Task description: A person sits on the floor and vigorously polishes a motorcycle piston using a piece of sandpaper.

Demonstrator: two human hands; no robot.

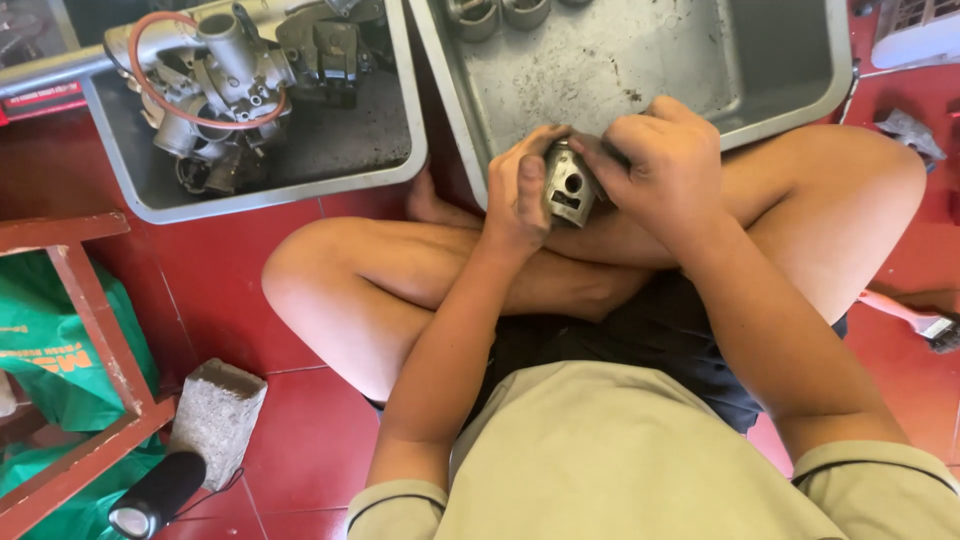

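Observation:
I sit cross-legged on a red tiled floor. My left hand [520, 190] grips a small grey metal piston [567, 190] from its left side, the side hole facing me. My right hand [665, 165] closes over the piston's top and right side, fingers curled on it. Both hands hold it just above my crossed legs, at the near rim of a grey metal tray [790, 95].
A second grey tray [290, 185] at upper left holds a carburettor [215, 90] with an orange hose and other engine parts. Two metal cylinders [498, 14] stand in the right tray. A concrete block [215, 410], black cylinder [155, 495], wooden frame [95, 340], green bag and brush [925, 320] lie around.

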